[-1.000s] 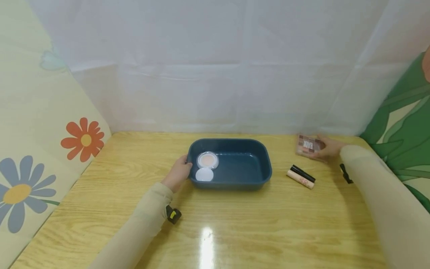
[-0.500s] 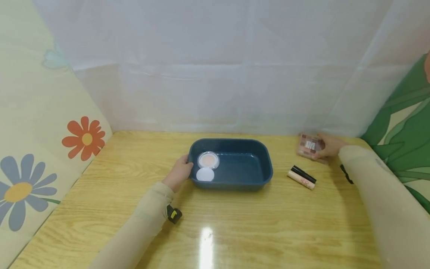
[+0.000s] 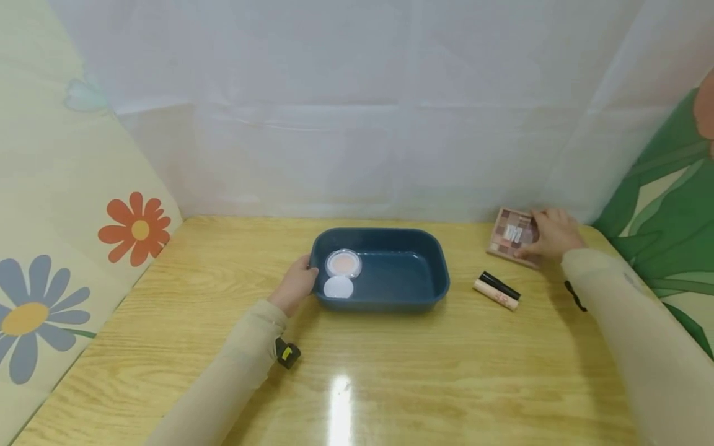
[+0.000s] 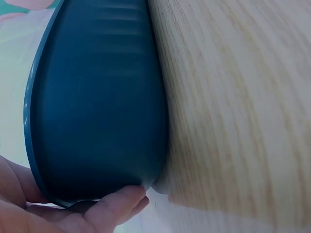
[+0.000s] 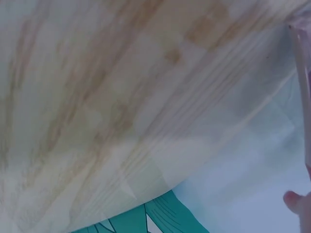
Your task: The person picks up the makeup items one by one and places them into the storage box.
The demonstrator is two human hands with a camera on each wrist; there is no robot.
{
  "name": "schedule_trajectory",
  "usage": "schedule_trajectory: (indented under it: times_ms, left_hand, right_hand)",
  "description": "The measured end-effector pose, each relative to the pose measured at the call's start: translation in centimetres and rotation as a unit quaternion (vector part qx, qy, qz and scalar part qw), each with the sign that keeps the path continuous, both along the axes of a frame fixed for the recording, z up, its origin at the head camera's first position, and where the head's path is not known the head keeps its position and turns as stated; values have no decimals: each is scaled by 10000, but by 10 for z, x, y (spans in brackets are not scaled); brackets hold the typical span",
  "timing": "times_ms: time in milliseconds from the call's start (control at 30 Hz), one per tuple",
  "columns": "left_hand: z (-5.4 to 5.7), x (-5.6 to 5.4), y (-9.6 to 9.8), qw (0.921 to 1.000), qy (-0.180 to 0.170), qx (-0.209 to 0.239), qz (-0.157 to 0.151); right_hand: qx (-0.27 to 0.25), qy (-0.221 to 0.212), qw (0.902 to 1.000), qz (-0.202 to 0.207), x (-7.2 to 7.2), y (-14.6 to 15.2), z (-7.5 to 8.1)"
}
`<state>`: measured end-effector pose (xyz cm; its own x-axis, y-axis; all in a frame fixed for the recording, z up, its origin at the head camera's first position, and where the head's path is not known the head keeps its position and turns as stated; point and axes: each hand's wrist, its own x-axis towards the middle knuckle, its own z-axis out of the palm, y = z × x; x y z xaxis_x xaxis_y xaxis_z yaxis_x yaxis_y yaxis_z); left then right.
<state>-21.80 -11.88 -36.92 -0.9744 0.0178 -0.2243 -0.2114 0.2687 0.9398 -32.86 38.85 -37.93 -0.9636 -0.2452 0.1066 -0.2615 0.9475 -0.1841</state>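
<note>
Tray [image 3: 385,305]: dark teal-blue
Round compact [image 3: 343,264]: pale pink centre, whitish rim
Disc [image 3: 338,287]: white
Palette [image 3: 509,238]: pinkish brown, chequered in browns and pinks, white lettering
Upper tube [image 3: 501,285]: black
Lower tube [image 3: 496,294]: pale peach, reddish marks
Worktop [image 3: 418,365]: yellow-tan, streaked wood grain
Sleeves [image 3: 240,365]: cream
Left panel [image 3: 50,186]: pale yellow, red and grey-blue floral pattern

Can't read any text for certain. Makeup palette [image 3: 506,243], right of the blue basin [image 3: 379,307]: white lettering [image 3: 513,233] on its face, too blurred to make out. Pale tube [image 3: 493,293], right of the basin and closer to it than the palette: reddish marks [image 3: 503,300] near one end (print or artwork, can't tell). Wrist views: nothing readable either.
</note>
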Motion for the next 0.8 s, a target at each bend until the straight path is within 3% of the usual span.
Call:
schedule_trajectory:
  times_ms: [200, 333, 500, 800]
  left_hand:
    - [1, 0, 0, 10000, -27, 21, -26]
    - [1, 0, 1, 10000, -22, -24, -23]
    - [2, 0, 1, 10000, 7, 25, -33]
    - [0, 0, 0, 10000, 4, 33, -43]
  right_hand:
    - [-428, 200, 9988, -141, 4, -4, 4]
    - [-805, -90, 9964, -261, 12, -9, 12]
    - [-1334, -546, 9872, -688, 20, -13, 24]
    - [-1606, -694, 9810, -837, 26, -16, 39]
